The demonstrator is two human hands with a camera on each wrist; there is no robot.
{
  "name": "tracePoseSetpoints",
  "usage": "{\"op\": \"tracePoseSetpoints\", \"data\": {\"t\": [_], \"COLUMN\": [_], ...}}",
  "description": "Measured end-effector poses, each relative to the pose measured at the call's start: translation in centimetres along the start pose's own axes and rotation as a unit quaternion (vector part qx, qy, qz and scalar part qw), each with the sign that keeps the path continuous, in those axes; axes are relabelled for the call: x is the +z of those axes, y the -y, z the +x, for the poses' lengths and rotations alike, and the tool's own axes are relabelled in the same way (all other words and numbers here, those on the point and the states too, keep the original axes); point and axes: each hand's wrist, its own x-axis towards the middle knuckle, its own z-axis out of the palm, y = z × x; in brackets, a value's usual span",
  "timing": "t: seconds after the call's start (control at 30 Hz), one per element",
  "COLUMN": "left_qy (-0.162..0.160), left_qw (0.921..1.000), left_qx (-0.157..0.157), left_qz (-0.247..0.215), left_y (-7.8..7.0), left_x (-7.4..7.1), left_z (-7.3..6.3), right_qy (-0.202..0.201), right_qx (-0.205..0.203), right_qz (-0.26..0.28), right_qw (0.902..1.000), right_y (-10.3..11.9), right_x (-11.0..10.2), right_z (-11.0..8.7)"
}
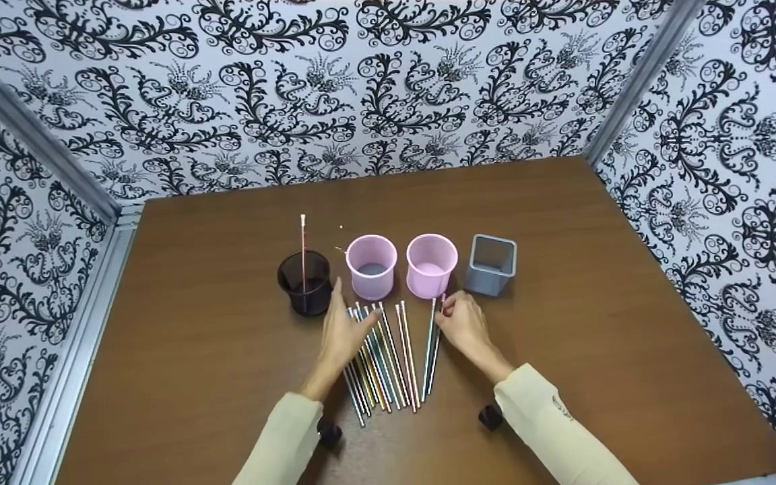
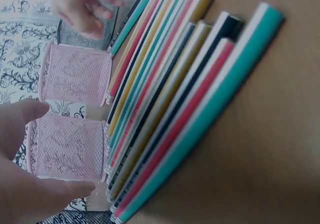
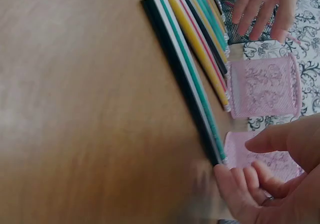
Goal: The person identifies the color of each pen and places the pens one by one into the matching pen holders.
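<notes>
Several striped pencils (image 1: 407, 357) lie side by side on the brown table, some under my left hand (image 1: 346, 331). That hand has its thumb and fingers spread apart and holds nothing, just right of the black mesh cup (image 1: 307, 301). A pencil with a red stripe (image 1: 304, 252) stands in that cup. My right hand (image 1: 465, 325) is at the upper end of a black pencil (image 3: 175, 59) at the pencils' right side. Its fingertips touch that end, while the thumb is apart in the right wrist view. Beside the black pencil lies a green striped pencil (image 3: 192, 79).
Two pink mesh cups, the left one (image 1: 372, 286) and the right one (image 1: 428, 281), stand behind the pencils. A square grey holder (image 1: 490, 279) stands to their right. Patterned panels (image 1: 388, 87) border the table (image 1: 597, 283).
</notes>
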Motion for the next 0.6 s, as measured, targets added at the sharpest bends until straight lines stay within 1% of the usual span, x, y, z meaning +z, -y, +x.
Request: {"op": "tracePoseSetpoints", "data": {"t": [0.1, 0.13, 0.3, 0.4, 0.5, 0.6], "left_qy": [-0.004, -0.007, -0.016, -0.02, -0.026, -0.024], "left_qw": [0.9999, 0.9998, 0.9987, 0.9973, 0.9952, 0.9938], "left_qx": [-0.012, -0.011, -0.016, -0.019, -0.012, -0.005], "left_qz": [-0.009, -0.013, -0.046, -0.068, -0.093, -0.109], "left_y": [-0.4, -0.5, -0.4, 0.0, 0.2, 0.4], "left_x": [0.5, 0.6, 1.6, 2.1, 2.4, 2.3], "left_z": [0.7, 0.9, 2.5, 3.5, 4.3, 4.9], "right_qy": [0.023, 0.032, 0.079, 0.092, 0.088, 0.087], "right_qx": [0.029, 0.037, 0.066, 0.07, 0.061, 0.049], "right_qz": [-0.007, -0.009, -0.009, -0.012, -0.027, -0.048], "right_qw": [0.9993, 0.9988, 0.9947, 0.9933, 0.9939, 0.9938], "right_y": [-0.5, -0.7, -0.8, -0.7, -0.8, -0.7], "right_x": [0.0, -0.1, -0.2, -0.3, -0.3, 0.0], "right_z": [0.1, 0.1, 0.1, 0.0, 0.0, -0.1]}}
